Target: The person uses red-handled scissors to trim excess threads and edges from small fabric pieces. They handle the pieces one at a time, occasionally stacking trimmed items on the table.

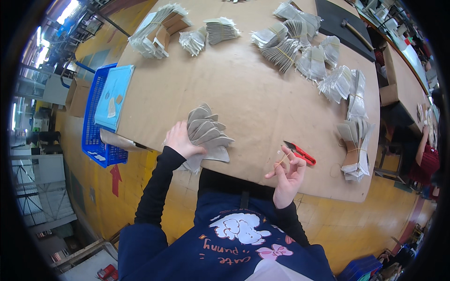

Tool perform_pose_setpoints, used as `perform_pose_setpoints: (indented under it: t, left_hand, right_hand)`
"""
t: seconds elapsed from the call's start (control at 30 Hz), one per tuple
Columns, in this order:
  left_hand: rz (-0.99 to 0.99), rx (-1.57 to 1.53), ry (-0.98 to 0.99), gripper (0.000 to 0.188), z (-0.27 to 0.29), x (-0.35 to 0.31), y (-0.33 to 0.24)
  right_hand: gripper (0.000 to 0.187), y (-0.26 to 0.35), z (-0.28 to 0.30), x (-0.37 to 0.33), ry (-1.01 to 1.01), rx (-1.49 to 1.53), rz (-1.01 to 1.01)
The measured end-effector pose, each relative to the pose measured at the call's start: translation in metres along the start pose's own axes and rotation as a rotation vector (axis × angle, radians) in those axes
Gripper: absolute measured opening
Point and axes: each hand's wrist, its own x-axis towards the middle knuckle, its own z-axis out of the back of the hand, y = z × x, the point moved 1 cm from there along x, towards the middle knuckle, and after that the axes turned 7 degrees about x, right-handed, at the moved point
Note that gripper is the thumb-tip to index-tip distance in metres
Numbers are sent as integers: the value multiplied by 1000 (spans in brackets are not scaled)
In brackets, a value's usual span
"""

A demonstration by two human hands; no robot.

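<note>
left hand (181, 141) clasps matte, fanned, curved grey pieces (204, 130).

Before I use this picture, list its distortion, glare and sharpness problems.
Head view: the fisheye bends the table edges, with black filling the corners; head view: bright patches at upper left are blown out to white; head view: left hand and grey pieces look clear enough, while the far right background is too small and soft for fine detail.
</note>
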Motion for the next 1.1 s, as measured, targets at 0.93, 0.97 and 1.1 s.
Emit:
perform_pose_setpoints:
  t: [0.93, 0.97, 1.1]
  left_hand:
    - [-276, -1104, 425, 60, 44, 42, -39]
    - [-253, -1254, 508, 63, 37, 30, -46]
    - [-397, -1222, 556, 69, -11, 1, -97]
  right_hand:
    - [97, 36, 7, 15, 76, -72, 188]
    - [99, 38, 5, 17, 110, 1, 103]
    - [103, 38, -12, 18, 308, 180, -133]
